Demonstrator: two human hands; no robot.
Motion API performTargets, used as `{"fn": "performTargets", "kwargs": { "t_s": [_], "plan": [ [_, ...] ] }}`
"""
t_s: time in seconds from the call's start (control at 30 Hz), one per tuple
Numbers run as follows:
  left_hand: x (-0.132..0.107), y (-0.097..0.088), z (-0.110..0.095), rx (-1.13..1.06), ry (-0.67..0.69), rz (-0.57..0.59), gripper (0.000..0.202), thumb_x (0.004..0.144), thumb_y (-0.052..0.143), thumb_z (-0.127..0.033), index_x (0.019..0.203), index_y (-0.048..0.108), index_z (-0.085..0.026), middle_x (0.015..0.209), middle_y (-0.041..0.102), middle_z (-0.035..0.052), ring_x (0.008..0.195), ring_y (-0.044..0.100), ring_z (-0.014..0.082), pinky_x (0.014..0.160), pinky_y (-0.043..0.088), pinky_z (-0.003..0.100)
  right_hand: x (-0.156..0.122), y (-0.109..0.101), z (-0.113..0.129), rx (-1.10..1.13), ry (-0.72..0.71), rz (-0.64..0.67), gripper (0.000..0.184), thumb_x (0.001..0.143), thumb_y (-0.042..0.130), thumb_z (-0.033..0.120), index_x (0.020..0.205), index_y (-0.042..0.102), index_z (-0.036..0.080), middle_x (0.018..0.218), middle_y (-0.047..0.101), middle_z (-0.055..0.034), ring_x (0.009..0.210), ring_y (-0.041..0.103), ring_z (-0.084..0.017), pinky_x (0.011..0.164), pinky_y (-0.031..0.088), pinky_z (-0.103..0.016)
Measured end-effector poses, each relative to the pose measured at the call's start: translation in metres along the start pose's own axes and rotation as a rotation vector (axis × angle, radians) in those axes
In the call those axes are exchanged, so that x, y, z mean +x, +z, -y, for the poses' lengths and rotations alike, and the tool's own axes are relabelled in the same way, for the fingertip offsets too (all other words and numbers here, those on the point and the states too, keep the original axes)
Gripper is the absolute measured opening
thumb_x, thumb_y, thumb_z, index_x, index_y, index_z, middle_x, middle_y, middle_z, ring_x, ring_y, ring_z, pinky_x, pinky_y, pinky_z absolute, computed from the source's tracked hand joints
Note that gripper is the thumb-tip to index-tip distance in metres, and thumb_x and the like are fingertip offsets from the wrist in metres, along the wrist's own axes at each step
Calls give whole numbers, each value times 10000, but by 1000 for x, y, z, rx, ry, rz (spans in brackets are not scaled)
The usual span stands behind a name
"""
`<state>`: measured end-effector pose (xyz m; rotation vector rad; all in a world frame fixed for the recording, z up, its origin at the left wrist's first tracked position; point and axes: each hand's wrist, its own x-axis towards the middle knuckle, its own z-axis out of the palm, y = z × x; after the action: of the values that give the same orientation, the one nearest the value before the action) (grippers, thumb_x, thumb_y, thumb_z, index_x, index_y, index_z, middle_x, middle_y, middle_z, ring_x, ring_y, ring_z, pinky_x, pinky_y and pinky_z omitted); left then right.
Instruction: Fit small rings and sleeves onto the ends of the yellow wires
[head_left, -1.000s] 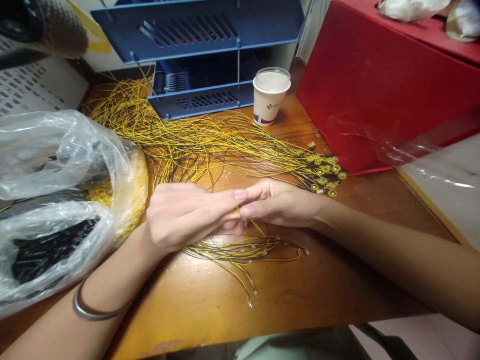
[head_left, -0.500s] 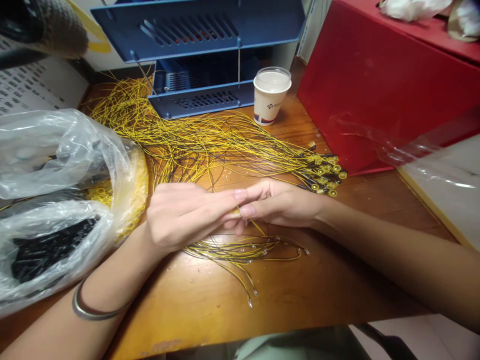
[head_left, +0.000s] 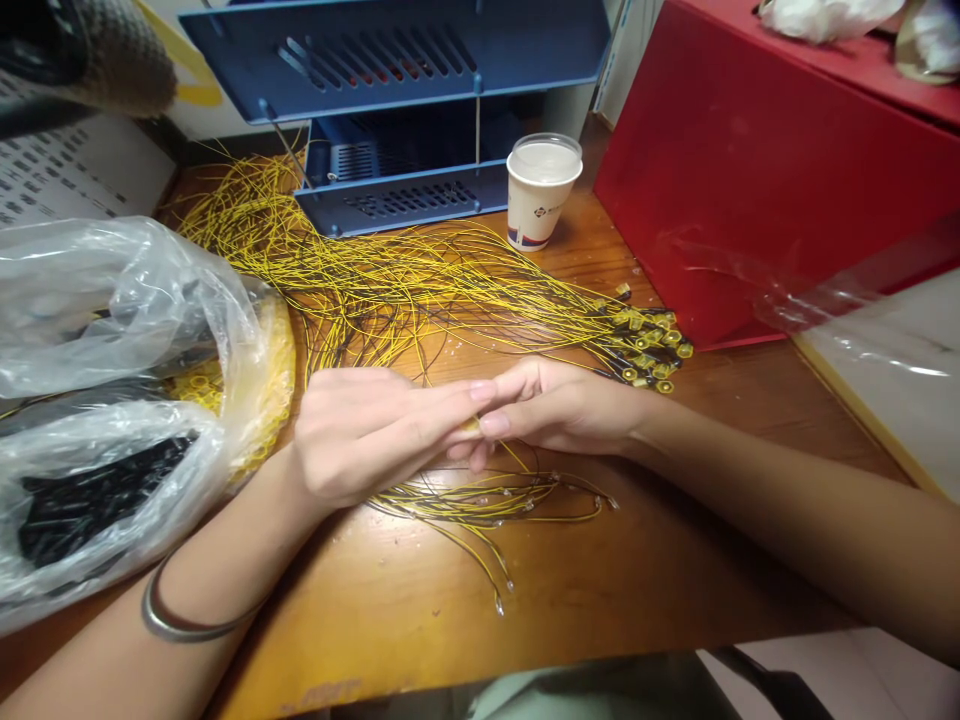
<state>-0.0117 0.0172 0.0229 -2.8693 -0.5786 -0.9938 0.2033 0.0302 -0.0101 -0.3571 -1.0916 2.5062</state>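
My left hand (head_left: 367,430) and my right hand (head_left: 559,405) meet above the middle of the wooden table (head_left: 630,580). Between their closed fingertips a small yellow piece (head_left: 470,426) shows, mostly covered, so its exact kind is hidden. A yellow wire (head_left: 516,456) comes out below the right fingers. Under the hands lies a loose bundle of yellow and black wires (head_left: 450,500), with small shiny metal ends pointing right. Just behind the right hand, a heap of wires (head_left: 420,265) ends in several clear yellow caps (head_left: 645,345).
On the left are an open plastic bag of black pieces (head_left: 105,500) and a yellow round tray (head_left: 281,370). Blue stacked trays (head_left: 405,205) stand at the back, with a paper cup (head_left: 541,195) beside them. A red box (head_left: 750,180) fills the back right.
Almost nothing differs. Both hands keep the same place and hold, and the wires lie as before.
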Motion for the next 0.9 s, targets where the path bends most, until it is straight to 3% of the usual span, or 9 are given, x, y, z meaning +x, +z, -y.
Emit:
{"fn": "performTargets", "kwargs": {
  "t_s": [0.77, 0.9],
  "plan": [
    [-3, 1, 4, -46, 49, -30, 261, 906, 642, -174, 1150, 641, -80, 929, 780, 91, 642, 710, 120, 518, 510, 230, -2, -2, -1, -77, 28, -33, 216, 843, 737, 276, 995, 766, 126, 975, 757, -79, 931, 683, -147, 932, 475, -300],
    [-2, 0, 1, -2, 25, -5, 236, 934, 608, -204, 1148, 638, -109, 922, 783, 78, 631, 709, 109, 517, 507, 215, -1, 0, 0, -20, -9, -3, 167, 858, 714, 225, 973, 770, 118, 933, 759, -60, 909, 687, -126, 923, 477, -262]
  ]
}}
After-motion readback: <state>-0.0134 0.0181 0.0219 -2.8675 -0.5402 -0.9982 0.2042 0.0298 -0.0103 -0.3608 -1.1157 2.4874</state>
